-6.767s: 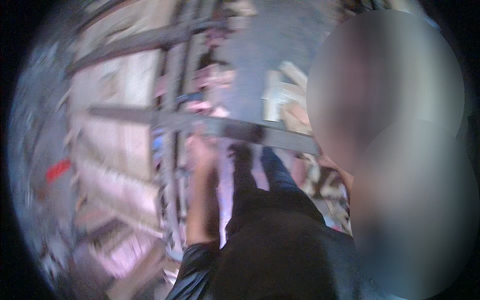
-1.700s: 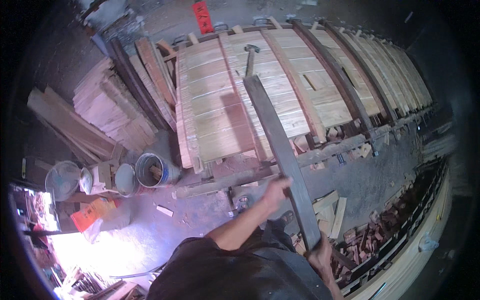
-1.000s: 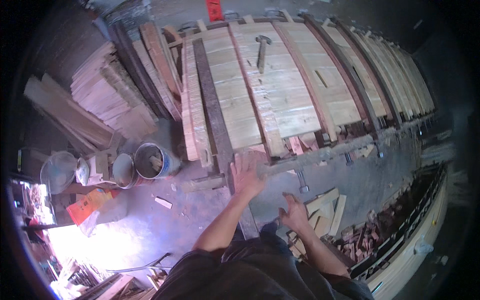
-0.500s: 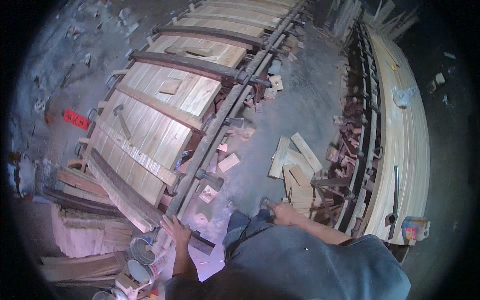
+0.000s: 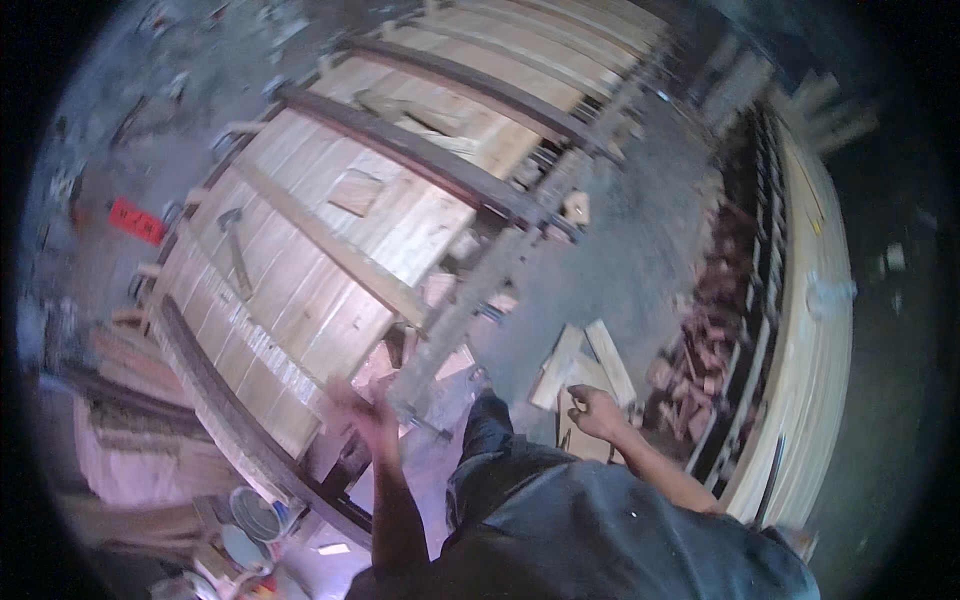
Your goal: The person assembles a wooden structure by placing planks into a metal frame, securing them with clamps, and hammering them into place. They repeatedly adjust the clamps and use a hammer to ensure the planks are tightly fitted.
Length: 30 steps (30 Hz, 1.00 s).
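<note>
My left hand [image 5: 362, 412] is smeared by motion, its fingers stretched out over the near right corner of a panel of pale boards [image 5: 270, 330]. Nothing shows in it, and whether it touches the panel I cannot tell. My right hand [image 5: 597, 412] hangs in the air in front of me, fingers loosely bent and apart, with no object seen in it. Below it lie pale wood offcuts [image 5: 612, 365] on the floor. On the panel rest a hammer [image 5: 237, 255] and a small wood block [image 5: 356, 191]. A dark curved bar [image 5: 235, 410] crosses the panel's near end.
More dark bars [image 5: 410, 155] cross the panel farther off. To the right stands a long stack of pale boards [image 5: 800, 350] beside a dark rail [image 5: 745, 345], with scrap blocks [image 5: 700, 385] heaped along it. Buckets [image 5: 258, 515] and stacked timber [image 5: 140, 455] stand at the lower left.
My left hand has come off the near end of the rail beside the panel and risen over the panel's corner. My right hand has lifted up and outward. The whole view has shifted.
</note>
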Each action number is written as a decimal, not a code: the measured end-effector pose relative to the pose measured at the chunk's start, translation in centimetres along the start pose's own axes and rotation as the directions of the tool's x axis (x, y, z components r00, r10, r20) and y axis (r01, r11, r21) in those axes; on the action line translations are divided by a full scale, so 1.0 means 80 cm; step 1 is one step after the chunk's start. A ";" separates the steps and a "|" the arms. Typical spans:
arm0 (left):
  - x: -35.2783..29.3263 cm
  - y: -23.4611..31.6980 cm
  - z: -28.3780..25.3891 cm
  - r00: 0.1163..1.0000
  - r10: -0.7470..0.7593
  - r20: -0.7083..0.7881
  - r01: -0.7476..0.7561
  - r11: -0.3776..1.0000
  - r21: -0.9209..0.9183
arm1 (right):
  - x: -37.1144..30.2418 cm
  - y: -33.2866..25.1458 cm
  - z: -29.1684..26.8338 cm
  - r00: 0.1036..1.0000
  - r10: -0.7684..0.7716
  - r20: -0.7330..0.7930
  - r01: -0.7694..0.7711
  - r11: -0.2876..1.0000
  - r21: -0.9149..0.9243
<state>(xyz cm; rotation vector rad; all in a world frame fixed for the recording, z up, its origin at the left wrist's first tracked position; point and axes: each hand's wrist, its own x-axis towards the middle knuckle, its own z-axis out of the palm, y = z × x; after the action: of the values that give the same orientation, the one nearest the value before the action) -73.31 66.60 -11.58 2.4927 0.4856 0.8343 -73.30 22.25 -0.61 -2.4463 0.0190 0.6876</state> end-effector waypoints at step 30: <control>0.307 0.031 0.267 0.905 -0.420 0.073 0.409 0.904 0.123 | 0.631 -0.297 -0.156 0.974 -0.183 -0.129 0.138 0.945 -0.297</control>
<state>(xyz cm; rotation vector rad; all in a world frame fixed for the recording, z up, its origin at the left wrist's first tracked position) -40.82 69.14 -13.87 2.3758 1.0056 0.5249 -19.73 42.06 -3.37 -2.7363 -0.2333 0.4506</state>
